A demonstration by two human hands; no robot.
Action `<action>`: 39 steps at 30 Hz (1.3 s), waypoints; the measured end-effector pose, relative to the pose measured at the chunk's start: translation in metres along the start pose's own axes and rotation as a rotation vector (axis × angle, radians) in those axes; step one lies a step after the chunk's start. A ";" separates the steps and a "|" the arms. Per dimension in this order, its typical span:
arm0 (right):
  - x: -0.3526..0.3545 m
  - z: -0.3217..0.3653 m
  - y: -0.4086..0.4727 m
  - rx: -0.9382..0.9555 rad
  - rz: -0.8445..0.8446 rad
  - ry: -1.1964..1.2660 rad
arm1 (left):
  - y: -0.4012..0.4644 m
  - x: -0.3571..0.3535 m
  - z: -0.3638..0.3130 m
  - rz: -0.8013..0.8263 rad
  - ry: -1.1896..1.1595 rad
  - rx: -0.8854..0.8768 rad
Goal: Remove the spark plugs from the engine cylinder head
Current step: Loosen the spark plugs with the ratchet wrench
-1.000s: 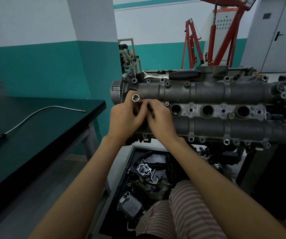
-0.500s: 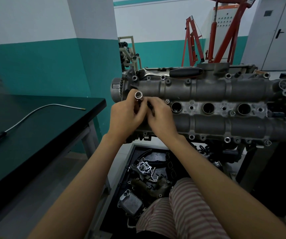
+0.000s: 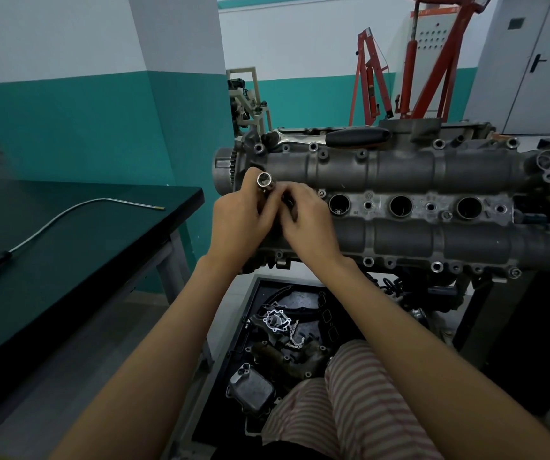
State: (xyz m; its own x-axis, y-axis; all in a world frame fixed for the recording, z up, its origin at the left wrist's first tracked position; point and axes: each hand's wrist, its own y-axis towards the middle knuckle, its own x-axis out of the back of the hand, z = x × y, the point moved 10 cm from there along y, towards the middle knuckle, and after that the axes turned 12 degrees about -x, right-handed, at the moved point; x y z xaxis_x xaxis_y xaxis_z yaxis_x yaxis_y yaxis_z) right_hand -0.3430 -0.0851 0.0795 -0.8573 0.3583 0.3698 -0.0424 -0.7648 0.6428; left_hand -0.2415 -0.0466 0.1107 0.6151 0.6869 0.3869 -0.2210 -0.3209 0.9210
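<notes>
Both hands meet at the near-left end of the engine cylinder head [image 3: 432,180]. Curled fingers of the left hand [image 3: 238,224] grip a shiny metal socket [image 3: 266,181], whose round open mouth shows above the knuckles. Just beside it, touching, the right hand [image 3: 310,227] bends its fingertips in toward the socket's lower part; whether they pinch the tool or something under it is hidden behind the fingers. No spark plug itself is visible; the well below the grip is covered by the hands.

Nearest, below the grip and under the forearms, striped trousers [image 3: 349,403] cover the person's legs. Beside them lies a black tray [image 3: 250,327] holding greasy engine parts: a ribbed grey cooler-like block [image 3: 250,391], a bright star-shaped gasket plate [image 3: 277,321] and a short length of chain [image 3: 295,340].

Left of the grip stands a dark glossy workbench [image 3: 68,247] on grey metal legs, with a thin bent metal tube [image 3: 78,210] lying on it.

Right of the grip, along the head's pale machined middle strip, three round plug wells [image 3: 401,206] stand open and dark. Rough cast grey cam housings run on either side, dotted with bolt bosses. Beyond the grip, on the head's far edge, a ratchet with a black handle [image 3: 356,136] rests.

Farther off, walls are teal below and white above, a square pillar [image 3: 174,94] rises to the left, a red engine hoist [image 3: 409,61] stands behind the head, and a grey door [image 3: 538,61] closes the far right.
</notes>
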 end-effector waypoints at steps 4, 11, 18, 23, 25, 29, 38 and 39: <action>0.003 -0.003 0.002 -0.035 -0.036 -0.006 | 0.000 0.000 0.001 -0.008 -0.011 0.015; 0.000 0.003 -0.002 0.022 0.009 -0.027 | 0.000 -0.001 -0.004 0.001 0.003 -0.040; 0.005 -0.001 0.001 -0.026 -0.049 -0.015 | 0.000 0.001 -0.001 -0.026 -0.013 -0.005; 0.003 0.007 -0.002 0.047 -0.015 -0.006 | -0.001 0.001 -0.002 -0.015 -0.011 -0.025; 0.002 0.005 -0.001 0.028 -0.022 -0.013 | -0.001 0.001 0.001 -0.025 -0.018 -0.002; 0.005 -0.004 0.001 -0.037 -0.056 0.016 | -0.001 0.001 0.001 -0.030 -0.041 0.020; 0.001 -0.001 0.000 0.006 -0.016 0.011 | -0.001 0.001 0.002 -0.037 -0.034 0.003; 0.002 -0.003 0.000 -0.010 -0.028 0.022 | -0.001 0.001 0.003 -0.041 -0.040 0.015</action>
State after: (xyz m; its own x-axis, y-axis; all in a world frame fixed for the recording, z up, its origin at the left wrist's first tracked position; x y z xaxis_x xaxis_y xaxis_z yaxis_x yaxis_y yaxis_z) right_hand -0.3461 -0.0860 0.0786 -0.8665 0.3679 0.3373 -0.0712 -0.7599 0.6461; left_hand -0.2383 -0.0475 0.1103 0.6532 0.6731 0.3468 -0.1840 -0.3031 0.9350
